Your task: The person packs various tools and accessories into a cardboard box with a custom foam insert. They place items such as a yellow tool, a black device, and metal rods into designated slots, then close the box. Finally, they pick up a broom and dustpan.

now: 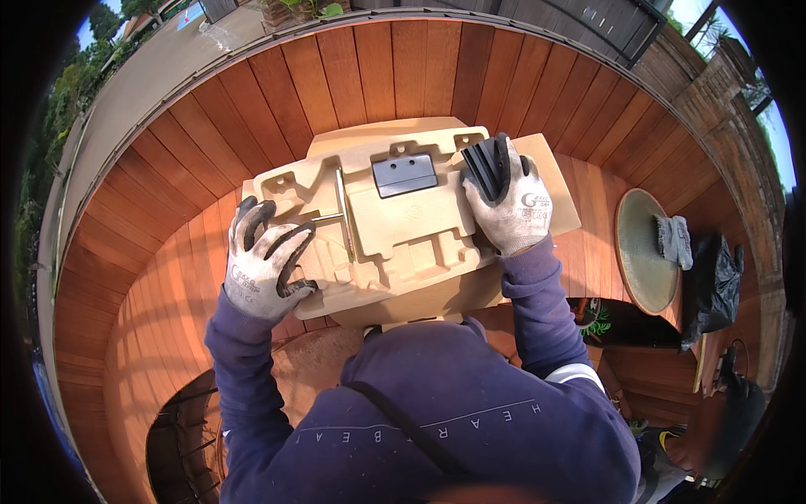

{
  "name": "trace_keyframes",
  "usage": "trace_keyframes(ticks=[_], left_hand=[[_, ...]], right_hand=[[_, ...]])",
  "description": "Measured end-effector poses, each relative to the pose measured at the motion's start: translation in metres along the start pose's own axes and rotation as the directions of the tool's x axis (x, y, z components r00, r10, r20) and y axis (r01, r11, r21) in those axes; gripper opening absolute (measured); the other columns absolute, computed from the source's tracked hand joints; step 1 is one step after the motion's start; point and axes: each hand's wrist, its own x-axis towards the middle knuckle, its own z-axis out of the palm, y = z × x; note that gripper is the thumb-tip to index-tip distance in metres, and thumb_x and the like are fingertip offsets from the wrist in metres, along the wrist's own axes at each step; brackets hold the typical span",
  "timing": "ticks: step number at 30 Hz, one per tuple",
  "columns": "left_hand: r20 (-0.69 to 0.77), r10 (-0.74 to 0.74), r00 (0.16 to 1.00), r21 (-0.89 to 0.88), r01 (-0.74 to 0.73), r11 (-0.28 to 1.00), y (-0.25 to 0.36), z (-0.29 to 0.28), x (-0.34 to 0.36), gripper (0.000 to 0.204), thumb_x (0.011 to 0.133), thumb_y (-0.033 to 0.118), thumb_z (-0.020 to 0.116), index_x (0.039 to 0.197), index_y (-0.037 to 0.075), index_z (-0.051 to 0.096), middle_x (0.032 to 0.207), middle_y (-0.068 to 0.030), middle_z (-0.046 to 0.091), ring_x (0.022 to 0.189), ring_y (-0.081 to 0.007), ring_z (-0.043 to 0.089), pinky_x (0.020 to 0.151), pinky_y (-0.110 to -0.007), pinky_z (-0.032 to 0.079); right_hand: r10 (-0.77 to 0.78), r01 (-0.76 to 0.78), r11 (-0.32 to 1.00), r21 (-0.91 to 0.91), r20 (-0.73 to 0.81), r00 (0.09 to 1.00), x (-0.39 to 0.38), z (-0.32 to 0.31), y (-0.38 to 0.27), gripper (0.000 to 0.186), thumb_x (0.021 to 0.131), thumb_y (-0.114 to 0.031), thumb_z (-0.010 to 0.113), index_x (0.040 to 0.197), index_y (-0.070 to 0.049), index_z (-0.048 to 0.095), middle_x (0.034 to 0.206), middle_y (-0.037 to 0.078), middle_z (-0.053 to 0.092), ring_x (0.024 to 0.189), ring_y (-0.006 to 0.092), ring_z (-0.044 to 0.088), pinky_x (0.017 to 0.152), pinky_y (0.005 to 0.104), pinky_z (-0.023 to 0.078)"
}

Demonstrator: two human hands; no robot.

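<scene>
A tan moulded pulp tray (pixel 428 214) rests on cardboard (pixel 556 189) in front of me. My left hand (pixel 267 267) lies on the tray's left side, its gloved fingers spread and curled over it. A slim silver metal T-shaped piece (pixel 344 217) sits in the tray beside that hand. A flat black plate (pixel 405 176) with two holes lies in the tray's upper middle. At the tray's upper right, my right hand (pixel 512 206) grips a black ribbed part (pixel 478 164), its thumb along the ribs. Both hands wear white gloves with dark fingertips.
Curved wooden bench and decking (pixel 185 143) surround me. To the right stand a round glass top (pixel 638 269) with a grey cloth (pixel 672 239) and a black bag (pixel 709 286). Below it are a plant (pixel 594 323) and dark items. A dark opening (pixel 176 428) is at lower left.
</scene>
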Motion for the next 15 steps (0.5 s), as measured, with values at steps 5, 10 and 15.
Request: trace_keyframes(ticks=[5, 10, 15], left_hand=[[-0.007, -0.019, 1.000, -0.002, 0.018, 1.000, -0.001, 0.000, -0.003, 0.086, 0.044, 0.029, 0.091, 0.127, 0.018, 0.071, 0.121, -0.0046, 0.066, 0.134, -0.0390, 0.047, 0.120, -0.061, 0.034], [-0.027, -0.032, 0.999, -0.054, 0.030, 0.998, -0.003, 0.002, -0.009, 0.087, 0.046, 0.026, 0.091, 0.129, 0.019, 0.070, 0.123, -0.0038, 0.066, 0.135, -0.0380, 0.047, 0.120, -0.061, 0.033], [0.043, -0.043, 0.998, -0.050, 0.045, 0.998, -0.006, -0.001, -0.006, 0.085, 0.049, 0.026, 0.092, 0.131, 0.021, 0.069, 0.128, -0.0021, 0.066, 0.137, -0.0373, 0.047, 0.122, -0.060, 0.031]], right_hand=[[0.215, -0.274, 0.704, 0.655, 0.171, 0.962, -0.001, -0.009, 0.044, 0.051, 0.092, -0.027, 0.071, 0.134, 0.000, 0.059, 0.114, 0.017, 0.067, 0.104, 0.0278, 0.067, 0.092, 0.0398, 0.054], [0.214, -0.435, 0.000, 0.900, 0.425, 0.879, -0.024, -0.034, 0.054, 0.058, 0.097, -0.026, 0.063, 0.146, 0.000, 0.048, 0.129, 0.011, 0.061, 0.117, 0.0238, 0.062, 0.108, 0.0417, 0.048], [0.188, -0.458, 0.134, 0.879, 0.431, 0.882, -0.044, -0.022, 0.043, 0.052, 0.097, -0.018, 0.064, 0.144, 0.000, 0.050, 0.127, 0.008, 0.061, 0.115, 0.0167, 0.058, 0.102, 0.0320, 0.046]])
